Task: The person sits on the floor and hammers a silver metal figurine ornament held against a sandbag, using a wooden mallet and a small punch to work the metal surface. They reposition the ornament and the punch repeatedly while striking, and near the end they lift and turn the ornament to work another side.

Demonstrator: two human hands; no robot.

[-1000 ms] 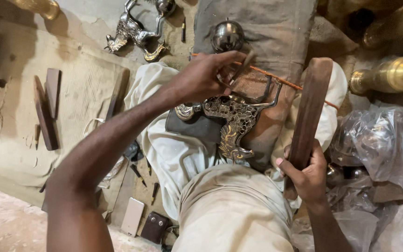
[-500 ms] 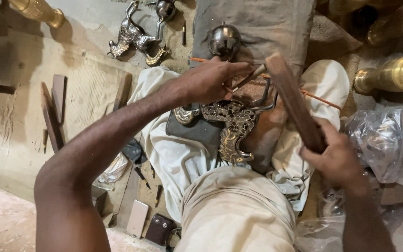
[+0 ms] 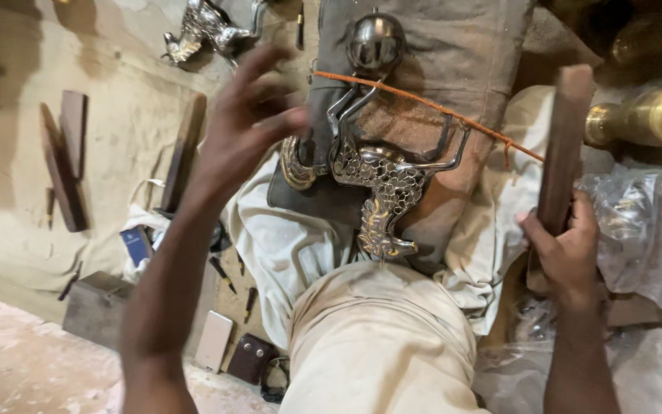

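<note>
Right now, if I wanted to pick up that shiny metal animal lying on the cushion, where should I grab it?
Probably the metal animal figure is best gripped around its thick patterned body, coming down from above. It lies flat on the brown cushion, so the top is free. Its thin curved legs look awkward to hold, and an orange cord crosses over them. The left hand hovers open nearby; the right hand holds a wooden block.
</note>
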